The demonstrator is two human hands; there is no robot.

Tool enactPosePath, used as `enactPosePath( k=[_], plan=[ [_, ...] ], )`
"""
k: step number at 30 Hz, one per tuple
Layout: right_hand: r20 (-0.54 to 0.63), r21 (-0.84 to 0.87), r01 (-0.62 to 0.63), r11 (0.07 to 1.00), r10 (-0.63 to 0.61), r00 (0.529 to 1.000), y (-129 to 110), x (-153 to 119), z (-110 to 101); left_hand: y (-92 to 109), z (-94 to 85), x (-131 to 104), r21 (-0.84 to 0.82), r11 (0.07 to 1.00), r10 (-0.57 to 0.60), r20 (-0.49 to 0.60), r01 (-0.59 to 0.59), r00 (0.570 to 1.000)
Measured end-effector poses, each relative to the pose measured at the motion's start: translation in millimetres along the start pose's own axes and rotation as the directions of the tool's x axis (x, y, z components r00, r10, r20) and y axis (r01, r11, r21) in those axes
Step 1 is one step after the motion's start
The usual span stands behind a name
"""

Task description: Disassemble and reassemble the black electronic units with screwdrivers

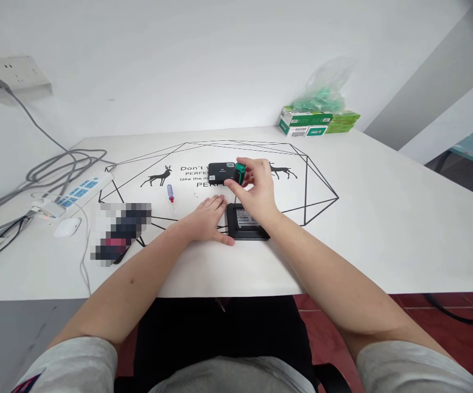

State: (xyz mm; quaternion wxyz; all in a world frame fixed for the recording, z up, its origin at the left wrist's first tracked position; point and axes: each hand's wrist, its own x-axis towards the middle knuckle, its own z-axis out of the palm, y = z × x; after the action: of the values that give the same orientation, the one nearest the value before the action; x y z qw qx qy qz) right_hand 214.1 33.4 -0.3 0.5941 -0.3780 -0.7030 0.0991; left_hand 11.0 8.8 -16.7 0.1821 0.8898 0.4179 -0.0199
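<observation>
My right hand (260,188) grips the green and black handle of a screwdriver (240,173). Its thin shaft points down toward a flat black case (248,233) with a white label panel; whether the tip sits in a screw I cannot make out. My left hand (208,219) lies flat on the table with its fingers stretched out, the thumb at the near left corner of the case. Just behind the screwdriver is a small black box (219,170) with a sticker. Left of my left hand lies a small screwdriver (170,192) with a purple handle and red collar.
At the left are a power strip (84,189), coiled grey cables (62,158), a white earphone case (68,227) and a blurred-out phone-like object (124,232). Green and white boxes (306,123) with a plastic bag (324,90) stand at the back right. The white table (384,234) meets the wall.
</observation>
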Motion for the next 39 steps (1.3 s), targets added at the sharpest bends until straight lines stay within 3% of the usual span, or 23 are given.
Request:
enactPosePath(
  k=[11, 21, 27, 36, 39],
  plan=[
    [-0.013, 0.111, -0.075, 0.991, 0.077, 0.997, -2, -2, 2, -1, 2.3, 0, 0.008, 1.000, 0.004, 0.000, -0.004, 1.000],
    [0.003, 0.093, -0.105, 0.990, 0.105, 0.994, -3, -1, -1, -5, 5.6, 2, 0.001, 0.999, 0.034, -0.032, -0.034, 0.999],
    [-0.042, 0.124, -0.105, 0.987, 0.111, 0.993, -7, 1, -2, -3, 3.0, 1, 0.006, 1.000, -0.011, -0.002, 0.011, 1.000],
    [-0.060, 0.054, -0.117, 0.992, 0.121, 0.991, -10, 6, -9, -1, 6.0, 2, 0.043, 0.999, -0.008, 0.001, 0.007, 1.000],
    [-0.049, -0.075, -0.215, 0.974, 0.212, 0.976, -4, 21, -24, -4, -5.3, -1, 0.086, 0.996, 0.004, -0.007, -0.003, 1.000]
  ],
)
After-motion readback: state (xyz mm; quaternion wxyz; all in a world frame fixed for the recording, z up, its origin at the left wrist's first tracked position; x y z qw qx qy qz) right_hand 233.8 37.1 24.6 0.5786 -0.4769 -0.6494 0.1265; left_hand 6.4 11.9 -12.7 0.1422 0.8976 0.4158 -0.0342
